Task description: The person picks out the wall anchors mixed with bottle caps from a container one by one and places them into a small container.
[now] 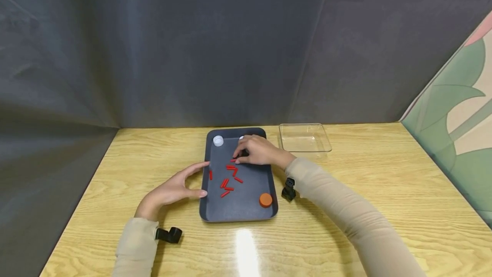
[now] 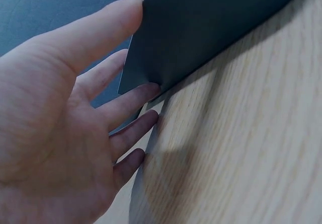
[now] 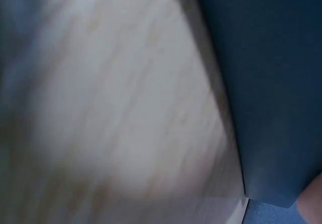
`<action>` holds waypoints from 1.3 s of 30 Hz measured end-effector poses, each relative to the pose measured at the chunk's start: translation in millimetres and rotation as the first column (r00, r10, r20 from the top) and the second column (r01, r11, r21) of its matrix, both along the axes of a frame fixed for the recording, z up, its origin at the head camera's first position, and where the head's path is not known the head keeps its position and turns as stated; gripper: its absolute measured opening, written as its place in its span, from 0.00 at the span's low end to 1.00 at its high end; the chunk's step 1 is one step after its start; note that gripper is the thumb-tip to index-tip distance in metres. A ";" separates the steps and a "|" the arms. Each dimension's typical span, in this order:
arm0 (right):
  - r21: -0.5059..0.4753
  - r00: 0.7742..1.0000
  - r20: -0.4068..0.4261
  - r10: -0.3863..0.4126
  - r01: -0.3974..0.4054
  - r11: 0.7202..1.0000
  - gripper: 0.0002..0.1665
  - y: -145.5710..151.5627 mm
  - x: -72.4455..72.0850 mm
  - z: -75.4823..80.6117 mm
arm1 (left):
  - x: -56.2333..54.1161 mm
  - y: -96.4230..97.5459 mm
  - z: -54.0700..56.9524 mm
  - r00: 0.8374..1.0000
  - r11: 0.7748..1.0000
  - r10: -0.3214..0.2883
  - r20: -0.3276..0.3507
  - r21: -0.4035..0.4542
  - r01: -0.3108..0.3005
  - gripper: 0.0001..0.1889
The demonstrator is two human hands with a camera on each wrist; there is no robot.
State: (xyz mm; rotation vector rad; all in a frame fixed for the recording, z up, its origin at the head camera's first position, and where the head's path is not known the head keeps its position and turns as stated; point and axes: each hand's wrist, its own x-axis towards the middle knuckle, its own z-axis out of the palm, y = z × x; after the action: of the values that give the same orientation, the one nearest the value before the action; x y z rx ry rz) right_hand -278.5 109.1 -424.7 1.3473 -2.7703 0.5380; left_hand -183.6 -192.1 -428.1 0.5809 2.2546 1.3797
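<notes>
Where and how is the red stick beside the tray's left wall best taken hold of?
Probably pinch the red stick at its middle, across its long sides, from above and from the right. It is thin and lies lengthwise along the left wall of the tray, which leaves little room there.

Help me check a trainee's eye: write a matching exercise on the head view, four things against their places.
1. left hand
2. orange cap
3. clear box
4. right hand

A. on the table, right of the tray
B. over the tray's far part
C. at the tray's left edge
D. in the tray's near right corner

Pairs: 1-C, 2-D, 3-A, 4-B
</notes>
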 end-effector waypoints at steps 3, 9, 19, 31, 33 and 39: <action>0.016 1.000 -0.020 0.002 -0.002 1.000 0.11 -1.6 0.3 -0.1 | 0.2 -0.2 1.2 1.000 1.000 0.004 -0.001 -0.008 -0.004 0.43; -0.006 1.000 -0.022 -0.004 0.004 1.000 0.07 -2.1 1.4 1.0 | -0.3 0.9 2.6 1.000 1.000 0.005 -0.004 -0.022 -0.006 0.43; -0.019 0.999 -0.040 -0.011 0.011 1.000 0.06 -1.1 1.1 0.7 | -0.7 1.6 5.3 1.000 1.000 0.015 0.009 -0.026 -0.015 0.44; -0.144 0.999 0.037 -0.019 0.024 0.989 0.03 5.7 6.6 5.7 | 1.2 3.0 3.0 0.999 1.000 0.023 0.035 -0.009 -0.022 0.43; -0.161 0.998 0.059 -0.018 0.027 0.987 0.03 6.7 7.4 8.7 | 1.6 2.8 3.0 0.999 1.000 0.021 0.037 -0.007 -0.021 0.43; -0.237 0.996 0.085 -0.021 0.041 0.971 0.02 12.2 8.5 18.7 | 0.2 2.4 2.2 0.999 1.000 0.024 0.028 -0.003 -0.024 0.44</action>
State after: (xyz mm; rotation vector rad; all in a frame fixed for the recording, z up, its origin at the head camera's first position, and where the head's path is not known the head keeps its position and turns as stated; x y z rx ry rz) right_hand -270.0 121.3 -405.9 1.2539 -2.6745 0.9110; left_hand -183.4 -189.7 -425.9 0.5326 2.2478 1.3881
